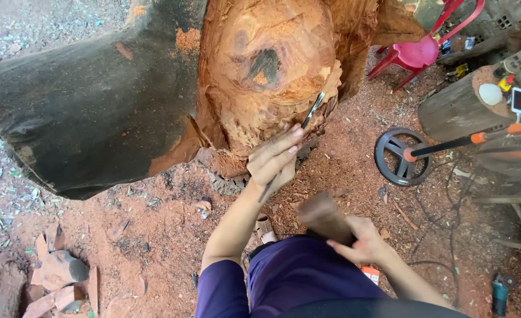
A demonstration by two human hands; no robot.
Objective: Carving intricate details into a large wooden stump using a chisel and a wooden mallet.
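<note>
Site: open ground [154, 235] of red earth, thickly littered with wood chips and sawdust; no tabletop is in use. Broken red offcuts [57, 271] lie at the lower left. A red plastic chair [416, 53] stands beyond the work, and a black wheel-shaped object [403, 157] lies on the dirt beside an orange-handled tool [478, 137]. A log end [467, 106] at the right carries a phone and small items.

Work piece: a large trunk [172, 82], dark bark on its left portion, freshly cut orange wood on the right.

Step in hand, as judged: chisel carving of the exposed wood. The left hand [275, 159] has its grip closed around a metal chisel [307, 118], blade tip set against the lower edge of the carved face. The right hand [360, 238] grips a wooden mallet [322, 215], blurred, apart from the chisel's rear end.

Next move, as judged: a square strike on the chisel butt, with the left hand holding the blade angle steady and fingers kept off the struck end.
</note>
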